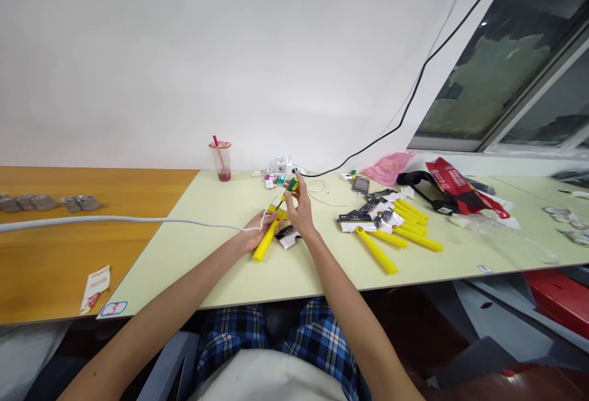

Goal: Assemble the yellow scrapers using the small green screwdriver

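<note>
My left hand is closed around the head end of a yellow-handled scraper, whose handle slants down toward me. A screwdriver with a green and yellow handle is gripped in my right hand; its dark shaft points down at the scraper's yellow head. Where the tip meets the head is too small to make out. Just under my hands lies a black and white card sleeve. On the right, several more yellow-handled scrapers lie in a pile, with black and white sleeves at their heads.
A white cable crosses from the left to my left wrist. At the wall stand a plastic cup with a straw and a white power strip. A pink bag, a black headset-like strap and red packaging lie right.
</note>
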A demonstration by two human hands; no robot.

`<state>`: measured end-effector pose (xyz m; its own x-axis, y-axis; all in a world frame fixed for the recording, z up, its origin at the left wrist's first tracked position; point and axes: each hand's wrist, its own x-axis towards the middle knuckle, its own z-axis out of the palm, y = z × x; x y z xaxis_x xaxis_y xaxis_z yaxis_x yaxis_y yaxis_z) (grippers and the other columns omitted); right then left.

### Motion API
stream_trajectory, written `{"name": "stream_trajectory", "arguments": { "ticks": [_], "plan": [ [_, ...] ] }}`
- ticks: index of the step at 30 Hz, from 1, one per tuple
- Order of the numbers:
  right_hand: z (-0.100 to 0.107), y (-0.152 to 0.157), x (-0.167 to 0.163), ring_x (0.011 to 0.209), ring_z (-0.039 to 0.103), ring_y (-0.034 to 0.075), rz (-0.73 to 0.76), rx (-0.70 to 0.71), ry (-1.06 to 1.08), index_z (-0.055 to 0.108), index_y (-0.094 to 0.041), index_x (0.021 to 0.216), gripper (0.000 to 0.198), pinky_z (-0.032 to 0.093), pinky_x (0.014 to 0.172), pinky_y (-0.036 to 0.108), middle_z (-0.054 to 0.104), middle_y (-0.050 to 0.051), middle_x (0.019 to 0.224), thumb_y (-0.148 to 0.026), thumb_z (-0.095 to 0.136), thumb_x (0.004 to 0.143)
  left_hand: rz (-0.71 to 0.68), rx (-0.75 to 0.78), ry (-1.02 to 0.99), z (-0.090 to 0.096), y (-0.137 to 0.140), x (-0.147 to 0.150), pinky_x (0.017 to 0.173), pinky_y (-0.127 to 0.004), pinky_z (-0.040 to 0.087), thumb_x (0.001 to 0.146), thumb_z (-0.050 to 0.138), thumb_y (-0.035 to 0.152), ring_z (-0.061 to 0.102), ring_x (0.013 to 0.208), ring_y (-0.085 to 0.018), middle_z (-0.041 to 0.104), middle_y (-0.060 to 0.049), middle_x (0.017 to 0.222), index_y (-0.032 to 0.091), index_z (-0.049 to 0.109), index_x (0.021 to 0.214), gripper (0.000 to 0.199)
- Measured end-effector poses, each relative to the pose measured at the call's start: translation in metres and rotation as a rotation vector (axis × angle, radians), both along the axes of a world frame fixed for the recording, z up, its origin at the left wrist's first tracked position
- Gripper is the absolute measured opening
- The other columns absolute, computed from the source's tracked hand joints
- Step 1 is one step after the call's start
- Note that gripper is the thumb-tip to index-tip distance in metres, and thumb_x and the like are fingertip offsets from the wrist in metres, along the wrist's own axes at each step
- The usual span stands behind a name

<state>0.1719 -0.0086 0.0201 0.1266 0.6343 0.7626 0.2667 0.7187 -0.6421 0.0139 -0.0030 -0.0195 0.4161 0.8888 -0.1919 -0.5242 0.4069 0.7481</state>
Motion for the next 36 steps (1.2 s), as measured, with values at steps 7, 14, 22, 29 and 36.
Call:
{"name": "stream_trajectory", "arguments": {
  "ticks": [7,14,22,29,36],
  "plan": [
    [0.0007,0.0018,0.0022,0.092,0.075,0.023,0.002,-0.060,0.009,0.043,-0.030,0.170,0.073,0.065,0.089,0.039,0.079,0.007,0.109,-0.052,0.067,0.105,0.034,-0.023,0.002,0.0014,-0.0010,0.0010,0.058,-0.024,0.056,0.084,0.090,0.007,0.079,0.084,-0.023,0.073,-0.009,0.099,0.020,0.051,0.092,0.041],
    [0.0009,0.0008,0.0015,0.117,0.075,0.026,0.108,-0.057,0.000,0.035,-0.031,0.173,0.074,0.061,0.106,0.046,0.075,0.013,0.134,-0.041,0.062,0.105,0.046,-0.040,0.000,0.0062,-0.0030,0.0025,0.063,-0.027,0.058,0.079,0.083,-0.004,0.080,0.086,-0.025,0.074,-0.009,0.096,0.019,0.052,0.091,0.041],
    [-0.0011,0.0042,0.0059,0.096,0.071,0.023,-0.039,-0.057,-0.008,0.049,-0.031,0.166,0.073,0.065,0.091,0.041,0.074,0.009,0.117,-0.044,0.074,0.098,0.062,-0.032,-0.020,0.0066,-0.0044,0.0020,0.064,-0.027,0.058,0.074,0.083,-0.006,0.079,0.084,-0.024,0.074,-0.008,0.097,0.019,0.053,0.091,0.042],
    [-0.0007,0.0007,0.0005,0.111,0.076,0.024,0.115,-0.069,0.026,0.032,-0.031,0.172,0.073,0.062,0.106,0.045,0.070,0.014,0.136,-0.043,0.062,0.107,0.077,-0.039,-0.008,0.0066,-0.0040,0.0042,0.063,-0.026,0.058,0.074,0.081,-0.007,0.080,0.085,-0.025,0.075,-0.009,0.094,0.019,0.054,0.092,0.041],
    [-0.0013,0.0029,0.0035,0.095,0.071,0.024,-0.024,-0.076,0.013,0.042,-0.031,0.166,0.076,0.064,0.093,0.043,0.073,0.010,0.120,-0.052,0.073,0.100,0.063,-0.035,-0.006,0.0060,-0.0026,0.0030,0.061,-0.027,0.058,0.074,0.082,-0.007,0.080,0.082,-0.024,0.075,-0.008,0.094,0.019,0.055,0.092,0.042]
  ]
}}
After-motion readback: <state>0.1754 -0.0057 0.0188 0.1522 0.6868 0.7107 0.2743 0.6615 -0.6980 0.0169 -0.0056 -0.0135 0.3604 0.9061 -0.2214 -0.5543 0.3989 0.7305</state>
